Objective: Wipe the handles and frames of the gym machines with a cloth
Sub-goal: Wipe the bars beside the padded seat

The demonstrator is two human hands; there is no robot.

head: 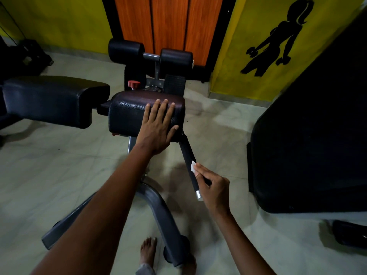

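Careful: your right hand pinches only a small white cloth against the black handle, so it could slip free. Your left hand, fingers spread, presses the pad beyond it.

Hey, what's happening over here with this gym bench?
A person is cleaning a gym machine. The left hand rests flat, fingers straight, on a black padded cushion. The right hand pinches a small white cloth against the black foam-covered handle that slants down from under the cushion, about midway along it. The handle's silver end cap sits just below the fingers.
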